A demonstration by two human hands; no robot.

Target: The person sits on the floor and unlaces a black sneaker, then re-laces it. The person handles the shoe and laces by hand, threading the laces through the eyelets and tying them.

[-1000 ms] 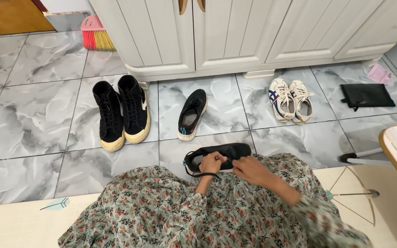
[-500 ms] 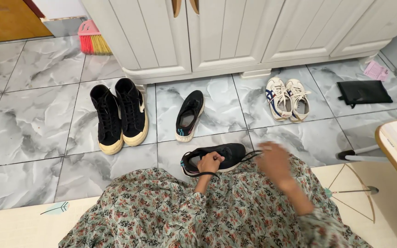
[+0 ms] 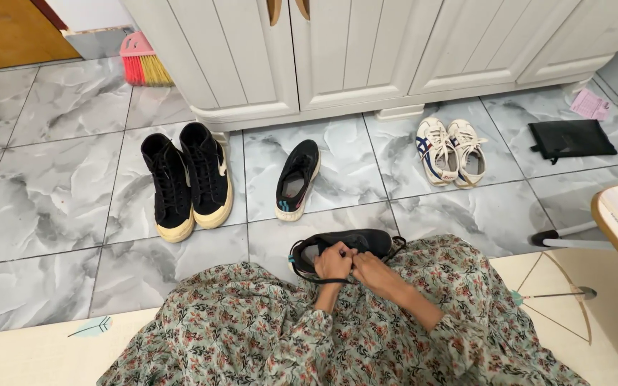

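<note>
While both hands meet over its laces, the black sneaker (image 3: pixel 345 244) lies on its side on the grey tiled floor (image 3: pixel 51 207), just in front of the white cabinet (image 3: pixel 352 57) and touching the floral skirt (image 3: pixel 252 322). The left hand (image 3: pixel 333 260) and right hand (image 3: pixel 366 269) have fingers pressed together, pinching the lace. The shoe looks light and soft-sided, its sole stiffer; the heel or collar seems the firmest hold.

Person's own body: loose pale-green garment (image 3: pixel 266 329) printed with small red-brown flowers, long sleeves gathered at the cuffs; hands bare.
</note>
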